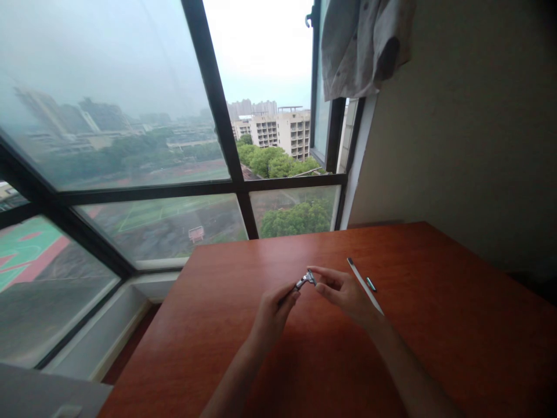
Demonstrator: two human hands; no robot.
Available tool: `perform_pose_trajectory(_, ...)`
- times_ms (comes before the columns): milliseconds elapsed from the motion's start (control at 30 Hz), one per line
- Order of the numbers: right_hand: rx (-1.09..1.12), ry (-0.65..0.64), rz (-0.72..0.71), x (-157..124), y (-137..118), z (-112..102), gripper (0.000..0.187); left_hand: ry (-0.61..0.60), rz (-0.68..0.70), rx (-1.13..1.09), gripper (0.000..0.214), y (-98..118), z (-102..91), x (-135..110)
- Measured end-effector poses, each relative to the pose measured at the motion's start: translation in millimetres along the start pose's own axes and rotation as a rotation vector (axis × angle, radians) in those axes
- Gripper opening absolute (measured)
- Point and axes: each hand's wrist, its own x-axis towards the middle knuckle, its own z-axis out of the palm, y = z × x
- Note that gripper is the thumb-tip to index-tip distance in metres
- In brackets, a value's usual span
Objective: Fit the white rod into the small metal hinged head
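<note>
Both my hands meet over the middle of a reddish-brown wooden table [435, 325]. My left hand [275, 307] is closed around the handle end of a small dark metal tool [303, 281], maybe a razor or clip. My right hand [342, 290] pinches the tool's far tip with thumb and fingers. The tool is held a little above the tabletop. Just right of my right hand a long white stick-like object [364, 285] lies on the table, with a small dark bluish piece [371, 284] beside it.
A large window with dark frames [221, 125] rises behind the table and looks out on buildings, trees and sports courts. A pale garment [363, 46] hangs at the upper right by a plain wall [470, 128]. A white sill [108, 331] runs at the left.
</note>
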Motion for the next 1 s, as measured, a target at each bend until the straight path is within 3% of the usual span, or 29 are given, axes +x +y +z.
perform_pose_trajectory(1000, -0.043, 0.095, -0.020, 4, 8, 8, 0.043, -0.045, -0.053, -0.025, 0.033, -14, -3.9, 1)
